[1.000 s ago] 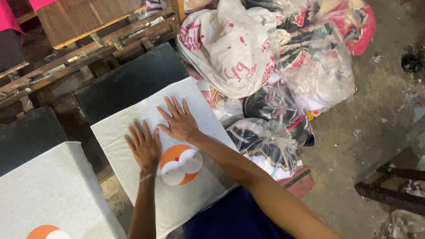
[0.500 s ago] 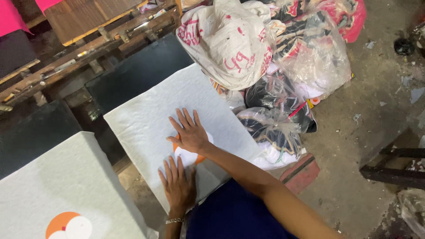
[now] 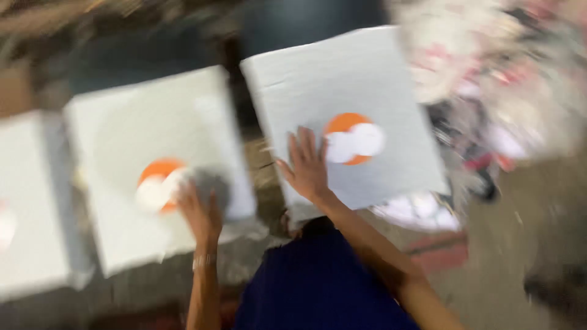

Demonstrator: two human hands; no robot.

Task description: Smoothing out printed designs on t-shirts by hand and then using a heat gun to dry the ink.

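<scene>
The right hand (image 3: 307, 168) lies flat, fingers spread, on the right white sheet (image 3: 348, 116) near its lower edge, apparently smoothing it; the left hand (image 3: 200, 211), open, presses the neighbouring sheet (image 3: 153, 159) by its orange mark (image 3: 160, 177).

Head view, heavily motion-blurred; right hand (image 3: 307, 166) lies flat, fingers spread, on the right white square panel (image 3: 342, 116), just left of its orange-and-white round mark (image 3: 353, 139); left hand (image 3: 200, 211) rests open on the middle white panel (image 3: 153, 162), beside that panel's orange mark (image 3: 158, 182); a third white panel (image 3: 27, 201) sits at far left; dark blue garment (image 3: 318, 284) below; bags (image 3: 489, 73) at right, indistinct.
</scene>
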